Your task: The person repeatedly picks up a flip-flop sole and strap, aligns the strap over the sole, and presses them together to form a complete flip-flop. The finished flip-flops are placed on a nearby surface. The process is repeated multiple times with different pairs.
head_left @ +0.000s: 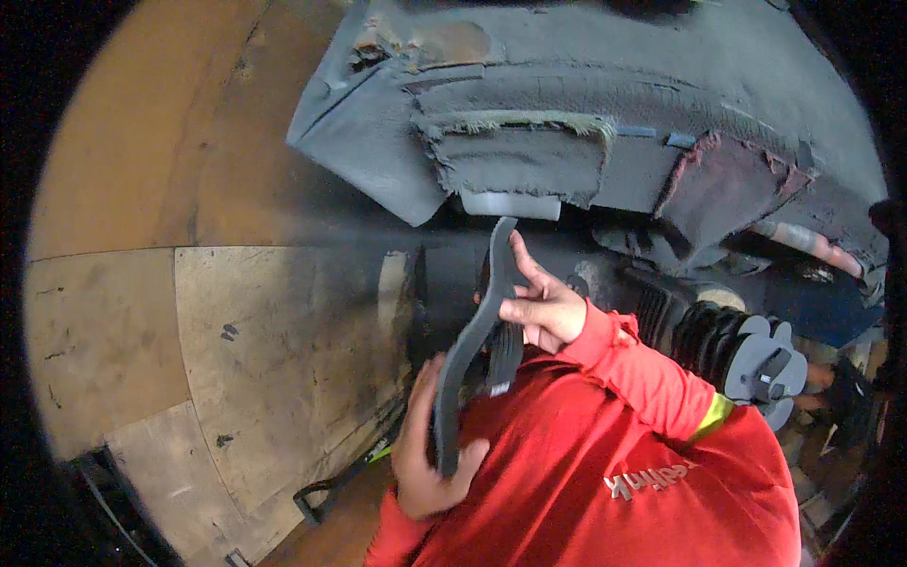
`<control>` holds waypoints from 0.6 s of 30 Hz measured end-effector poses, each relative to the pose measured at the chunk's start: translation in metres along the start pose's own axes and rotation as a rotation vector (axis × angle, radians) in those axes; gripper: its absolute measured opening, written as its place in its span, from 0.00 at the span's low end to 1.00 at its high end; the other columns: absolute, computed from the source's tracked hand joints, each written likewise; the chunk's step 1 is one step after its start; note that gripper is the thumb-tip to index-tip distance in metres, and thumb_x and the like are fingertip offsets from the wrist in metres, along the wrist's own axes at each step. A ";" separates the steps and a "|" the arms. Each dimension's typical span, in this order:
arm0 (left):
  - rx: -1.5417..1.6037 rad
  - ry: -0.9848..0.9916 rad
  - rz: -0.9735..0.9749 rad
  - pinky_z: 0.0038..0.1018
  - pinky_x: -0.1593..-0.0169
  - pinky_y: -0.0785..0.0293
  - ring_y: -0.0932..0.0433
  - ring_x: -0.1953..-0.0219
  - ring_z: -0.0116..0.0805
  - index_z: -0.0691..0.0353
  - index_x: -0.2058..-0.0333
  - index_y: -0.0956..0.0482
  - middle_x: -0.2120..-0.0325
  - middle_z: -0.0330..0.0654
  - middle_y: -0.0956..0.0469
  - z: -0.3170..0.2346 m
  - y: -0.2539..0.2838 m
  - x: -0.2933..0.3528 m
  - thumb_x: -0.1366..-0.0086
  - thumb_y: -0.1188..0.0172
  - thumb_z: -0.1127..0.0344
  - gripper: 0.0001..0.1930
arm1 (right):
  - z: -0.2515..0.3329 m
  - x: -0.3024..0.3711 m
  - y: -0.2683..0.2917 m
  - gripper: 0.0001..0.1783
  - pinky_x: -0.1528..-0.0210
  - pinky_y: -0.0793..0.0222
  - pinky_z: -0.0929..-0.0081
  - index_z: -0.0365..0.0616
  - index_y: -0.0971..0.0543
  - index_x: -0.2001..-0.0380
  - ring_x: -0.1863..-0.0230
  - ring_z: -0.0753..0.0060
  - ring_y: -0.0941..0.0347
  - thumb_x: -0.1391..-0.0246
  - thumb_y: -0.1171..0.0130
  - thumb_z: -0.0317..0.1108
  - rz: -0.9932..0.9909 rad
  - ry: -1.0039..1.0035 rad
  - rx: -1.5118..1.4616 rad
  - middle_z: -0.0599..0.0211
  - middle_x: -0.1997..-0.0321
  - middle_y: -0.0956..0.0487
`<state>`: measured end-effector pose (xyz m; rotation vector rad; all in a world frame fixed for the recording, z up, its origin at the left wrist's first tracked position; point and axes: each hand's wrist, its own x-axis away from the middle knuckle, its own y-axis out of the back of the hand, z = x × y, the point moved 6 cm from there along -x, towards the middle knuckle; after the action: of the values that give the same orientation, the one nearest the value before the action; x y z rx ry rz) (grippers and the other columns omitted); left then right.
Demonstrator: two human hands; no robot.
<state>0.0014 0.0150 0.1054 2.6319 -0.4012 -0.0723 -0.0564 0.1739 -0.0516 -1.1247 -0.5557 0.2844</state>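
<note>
Left hand: clasps grey strip, low
Right hand: pinches it higher up
Shape: wavy from here

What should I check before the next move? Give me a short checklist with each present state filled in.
1. Left hand holding the lower end of the gray strip: ok.
2. Right hand holding the strip's upper part: ok, thumb against it.
3. Strip flat: not ok, it bends in a wavy curve.
4. Strip's upper tip apart from the white piece: cannot tell, they nearly meet in this view.
5. Dark piece beside the strip also held by the right hand: cannot tell, partly hidden.
6. Rounded gray pieces apart from both hands: ok, off to the right.
</note>
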 end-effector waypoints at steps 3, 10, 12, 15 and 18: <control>-0.200 -0.160 -0.021 0.40 0.35 0.34 0.30 0.36 0.57 0.74 0.37 0.35 0.39 0.60 0.30 0.020 -0.022 -0.062 0.35 0.33 0.63 0.33 | 0.013 -0.037 0.033 0.37 0.39 0.24 0.58 0.54 0.49 0.28 0.41 0.59 0.25 0.33 0.46 0.26 -0.014 0.112 -0.125 0.55 0.41 0.26; -0.281 -0.150 0.027 0.35 0.46 0.26 0.19 0.49 0.45 0.67 0.42 0.26 0.50 0.54 0.20 0.051 -0.067 -0.133 0.32 0.36 0.62 0.23 | -0.014 -0.073 0.119 0.32 0.44 0.24 0.42 0.58 0.44 0.32 0.38 0.55 0.28 0.34 0.42 0.41 -0.044 0.146 -0.161 0.64 0.34 0.31; -0.264 -0.064 0.084 0.33 0.49 0.25 0.18 0.54 0.43 0.66 0.44 0.24 0.53 0.53 0.19 0.063 -0.085 -0.147 0.32 0.37 0.62 0.21 | -0.031 -0.059 0.142 0.32 0.44 0.24 0.41 0.60 0.43 0.33 0.37 0.53 0.29 0.34 0.41 0.43 -0.172 0.111 -0.242 0.64 0.34 0.31; -0.216 0.208 0.306 0.31 0.52 0.25 0.19 0.59 0.40 0.67 0.46 0.23 0.55 0.52 0.18 0.090 -0.119 -0.167 0.31 0.38 0.61 0.20 | -0.035 -0.027 0.166 0.36 0.45 0.23 0.41 0.54 0.42 0.33 0.39 0.49 0.28 0.37 0.38 0.47 -0.322 0.097 -0.286 0.58 0.37 0.29; -0.022 0.131 0.178 0.31 0.51 0.25 0.18 0.57 0.41 0.68 0.50 0.22 0.57 0.53 0.17 0.085 -0.123 -0.170 0.30 0.39 0.60 0.18 | -0.024 0.009 0.181 0.38 0.46 0.22 0.41 0.44 0.38 0.37 0.43 0.47 0.25 0.42 0.32 0.49 -0.615 -0.033 -0.247 0.48 0.43 0.25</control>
<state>-0.1384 0.1311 -0.0297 2.5496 -0.5823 0.1520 -0.0251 0.2348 -0.2209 -1.1284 -0.9525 -0.3060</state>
